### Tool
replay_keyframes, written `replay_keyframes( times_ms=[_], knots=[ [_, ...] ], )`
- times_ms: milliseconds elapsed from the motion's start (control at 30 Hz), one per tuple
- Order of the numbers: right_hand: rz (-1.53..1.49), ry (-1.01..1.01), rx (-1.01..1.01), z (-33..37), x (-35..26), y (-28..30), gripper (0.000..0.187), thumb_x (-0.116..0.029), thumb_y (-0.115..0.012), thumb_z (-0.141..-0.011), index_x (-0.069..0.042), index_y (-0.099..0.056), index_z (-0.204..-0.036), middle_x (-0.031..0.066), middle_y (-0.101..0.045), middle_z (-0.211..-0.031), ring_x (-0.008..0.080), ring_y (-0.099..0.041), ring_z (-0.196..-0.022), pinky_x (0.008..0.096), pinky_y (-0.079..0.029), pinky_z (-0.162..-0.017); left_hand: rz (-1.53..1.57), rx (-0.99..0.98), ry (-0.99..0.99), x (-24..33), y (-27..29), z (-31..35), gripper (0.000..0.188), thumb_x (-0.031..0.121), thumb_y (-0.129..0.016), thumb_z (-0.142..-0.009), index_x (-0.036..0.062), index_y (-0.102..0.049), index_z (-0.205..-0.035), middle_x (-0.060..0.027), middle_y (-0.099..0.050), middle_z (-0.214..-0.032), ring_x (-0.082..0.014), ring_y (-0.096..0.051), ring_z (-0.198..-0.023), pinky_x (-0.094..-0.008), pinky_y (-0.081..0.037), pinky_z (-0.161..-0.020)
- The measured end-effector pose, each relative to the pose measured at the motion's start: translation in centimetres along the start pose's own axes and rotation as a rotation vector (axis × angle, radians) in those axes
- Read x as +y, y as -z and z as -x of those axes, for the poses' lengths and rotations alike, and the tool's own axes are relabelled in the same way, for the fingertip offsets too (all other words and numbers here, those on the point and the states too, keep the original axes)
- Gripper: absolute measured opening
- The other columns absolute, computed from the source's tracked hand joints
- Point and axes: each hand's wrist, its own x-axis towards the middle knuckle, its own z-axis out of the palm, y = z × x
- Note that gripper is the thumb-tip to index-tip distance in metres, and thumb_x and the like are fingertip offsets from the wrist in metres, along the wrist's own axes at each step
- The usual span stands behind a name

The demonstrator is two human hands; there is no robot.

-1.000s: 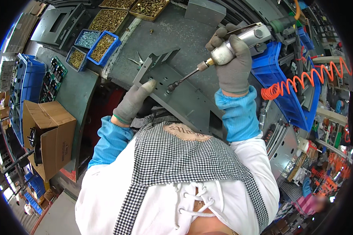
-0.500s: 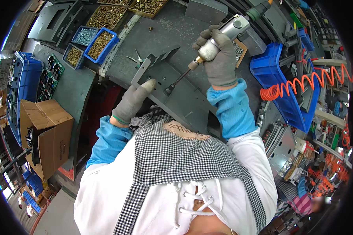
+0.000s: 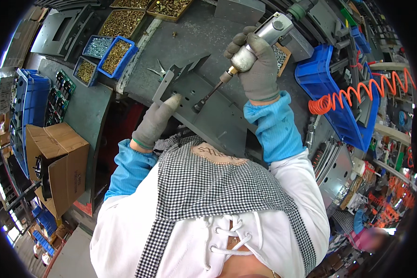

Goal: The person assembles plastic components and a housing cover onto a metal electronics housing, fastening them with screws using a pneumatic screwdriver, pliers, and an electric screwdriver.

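My right hand [image 3: 257,69], in a grey glove with a blue sleeve, grips a silver pneumatic screwdriver [image 3: 259,39]. Its dark bit [image 3: 208,95] points down-left and its tip touches a grey metal panel [image 3: 204,109] lying on the workbench. My left hand [image 3: 155,123], also grey-gloved, rests on the near left edge of that panel, fingers extended against it. A bent bracket part [image 3: 180,72] rises at the panel's far end.
Blue bins of brass and silver screws [image 3: 109,53] sit far left on the bench. A blue bin [image 3: 338,92] and an orange coiled air hose [image 3: 361,90] lie right. An open cardboard box [image 3: 55,164] and green circuit boards [image 3: 58,95] stand left.
My right hand has raised the screwdriver's body up and away, so the tool stands steeper; its bit tip has stayed on the panel. My left hand has kept its place on the panel's edge.
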Motion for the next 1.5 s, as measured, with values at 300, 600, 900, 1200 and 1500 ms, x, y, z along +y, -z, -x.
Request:
replay_keyframes(
  times_ms=[300, 600, 900, 1200, 1500],
  knots=[
    [-0.023, 0.016, -0.040, -0.4, -0.9, 0.1, 0.030, -0.020, -0.063, -0.097, -0.004, -0.058, -0.122, 0.0134, -0.070, -0.099, 0.0226, -0.071, -0.084, 0.0406, -0.063, -0.072, 0.035, -0.013, -0.008, 0.3, -0.2, -0.3, 0.058, 0.045, -0.062, -0.099, 0.0001, -0.060, -0.135, -0.0084, -0.064, -0.126, -0.0215, -0.056, -0.117, -0.0362, -0.040, -0.108],
    [0.961, 0.378, -0.116, -4.0, -6.1, -0.1, 0.036, -0.030, -0.078, -0.086, -0.008, -0.070, -0.114, 0.0107, -0.073, -0.102, 0.0227, -0.072, -0.089, 0.0400, -0.058, -0.072, 0.101, -0.057, -0.002, 1.3, -0.6, -0.3, 0.054, 0.039, -0.062, -0.100, -0.0023, -0.059, -0.136, -0.0099, -0.065, -0.126, -0.0219, -0.058, -0.117, -0.0362, -0.042, -0.106],
    [2.153, -0.061, -0.118, -2.6, 5.4, 8.4, 0.054, -0.038, -0.081, -0.084, -0.011, -0.059, -0.125, 0.0133, -0.066, -0.115, 0.0340, -0.067, -0.112, 0.0479, -0.054, -0.090, 0.076, -0.073, -0.004, 1.3, -0.3, 0.0, 0.049, 0.035, -0.062, -0.099, -0.0022, -0.063, -0.130, -0.0090, -0.067, -0.120, -0.0200, -0.060, -0.111, -0.0347, -0.045, -0.101],
    [1.919, -0.151, -0.026, 2.4, -2.8, 13.1, 0.054, -0.044, -0.067, -0.095, -0.009, -0.059, -0.136, 0.0191, -0.065, -0.125, 0.0387, -0.065, -0.115, 0.0488, -0.052, -0.093, 0.251, -0.071, 0.118, 1.4, -0.9, -0.5, 0.039, 0.030, -0.060, -0.101, 0.0002, -0.067, -0.124, -0.0077, -0.071, -0.116, -0.0190, -0.064, -0.100, -0.0335, -0.050, -0.087],
    [1.350, -0.319, 0.204, 21.4, -10.7, 15.6, 0.058, -0.034, -0.073, -0.090, 0.002, -0.061, -0.133, 0.0228, -0.066, -0.129, 0.0342, -0.065, -0.119, 0.0404, -0.051, -0.101, -0.016, -0.253, -0.098, 5.7, -3.0, -1.9, 0.047, 0.034, -0.049, -0.104, -0.0005, -0.062, -0.134, -0.0094, -0.068, -0.123, -0.0193, -0.065, -0.107, -0.0327, -0.049, -0.095]
  ],
)
